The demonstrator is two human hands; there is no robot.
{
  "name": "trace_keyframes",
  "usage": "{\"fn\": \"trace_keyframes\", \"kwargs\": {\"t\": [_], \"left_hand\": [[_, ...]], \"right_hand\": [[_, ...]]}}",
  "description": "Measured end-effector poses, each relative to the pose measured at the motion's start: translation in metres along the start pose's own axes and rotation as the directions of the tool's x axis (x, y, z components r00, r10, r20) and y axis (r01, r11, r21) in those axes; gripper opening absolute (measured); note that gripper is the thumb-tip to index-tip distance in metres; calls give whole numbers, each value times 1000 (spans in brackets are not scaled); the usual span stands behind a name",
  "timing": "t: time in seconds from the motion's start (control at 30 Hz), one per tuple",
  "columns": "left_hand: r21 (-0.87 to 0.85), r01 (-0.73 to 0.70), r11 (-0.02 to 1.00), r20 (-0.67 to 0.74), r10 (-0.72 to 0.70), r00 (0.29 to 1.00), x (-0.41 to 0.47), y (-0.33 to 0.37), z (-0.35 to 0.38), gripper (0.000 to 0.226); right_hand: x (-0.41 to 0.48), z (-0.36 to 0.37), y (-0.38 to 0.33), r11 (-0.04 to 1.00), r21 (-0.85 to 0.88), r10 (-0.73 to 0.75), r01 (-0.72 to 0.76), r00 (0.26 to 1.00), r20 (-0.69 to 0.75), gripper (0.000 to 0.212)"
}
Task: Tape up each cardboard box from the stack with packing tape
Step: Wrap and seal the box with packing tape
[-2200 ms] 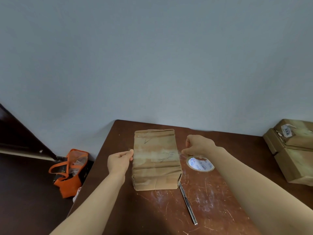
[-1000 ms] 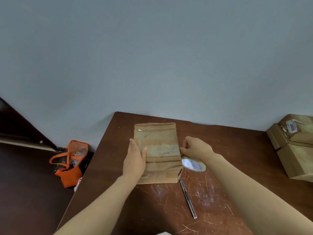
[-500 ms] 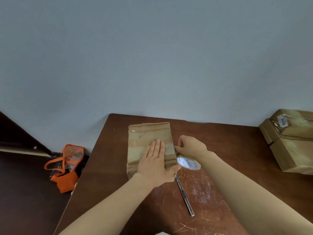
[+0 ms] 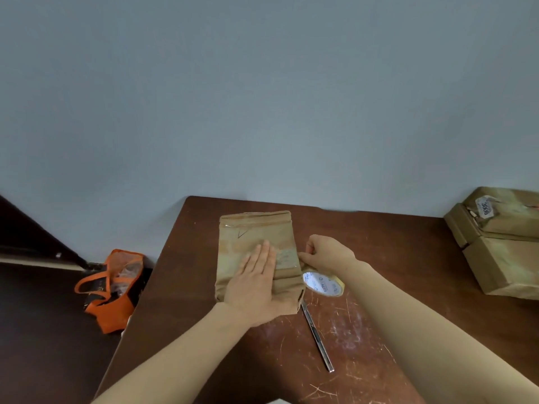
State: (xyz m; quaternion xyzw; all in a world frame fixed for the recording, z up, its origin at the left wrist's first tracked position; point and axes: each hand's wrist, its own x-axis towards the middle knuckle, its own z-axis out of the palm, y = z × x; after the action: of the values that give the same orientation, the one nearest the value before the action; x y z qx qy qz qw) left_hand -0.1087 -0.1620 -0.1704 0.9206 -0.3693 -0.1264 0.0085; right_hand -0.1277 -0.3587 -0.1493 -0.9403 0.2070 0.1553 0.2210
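Slid from the left edge onto the top, the left hand lies with straight fingers flat on the one tick-marked cardboard box mid-way along the desk, two stacked boxes labelled "3006" sit far right, and the right hand pinches, fingers curled, one tape roll, its blue print unreadable.

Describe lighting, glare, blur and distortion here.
Head view: even, soft light, no hard shadows; pale sheen where packing tape crosses the cardboard box; wide-angle lens stretches the right forearm; label on the boxes at right slightly soft.
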Motion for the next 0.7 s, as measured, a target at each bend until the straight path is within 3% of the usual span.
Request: {"fn": "trace_keyframes", "kwargs": {"t": [0.1,0.17,0.3,0.5,0.7], "left_hand": [[9,136,991,-95,-135,986,-11,-18,2,115],[-35,163,986,-53,-165,985,-14,-23,5,119],[-27,162,986,-99,-163,982,-8,-24,6,129],[-165,-9,986,48,17,999,-24,-78,-8,130],[-354,157,922,103,-128,986,-68,-104,-31,142]], "right_hand": [[2,1,0,1000,16,-3,3,1000,14,25],[1,1,-2,1000,22,-4,3,1000,20,25],[-3,0,-3,999,34,8,-8,1000,13,26],[-24,-1,-35,992,114,-68,60,995,73,12],[-44,-7,-105,918,376,-235,131,940,248,10]]}}
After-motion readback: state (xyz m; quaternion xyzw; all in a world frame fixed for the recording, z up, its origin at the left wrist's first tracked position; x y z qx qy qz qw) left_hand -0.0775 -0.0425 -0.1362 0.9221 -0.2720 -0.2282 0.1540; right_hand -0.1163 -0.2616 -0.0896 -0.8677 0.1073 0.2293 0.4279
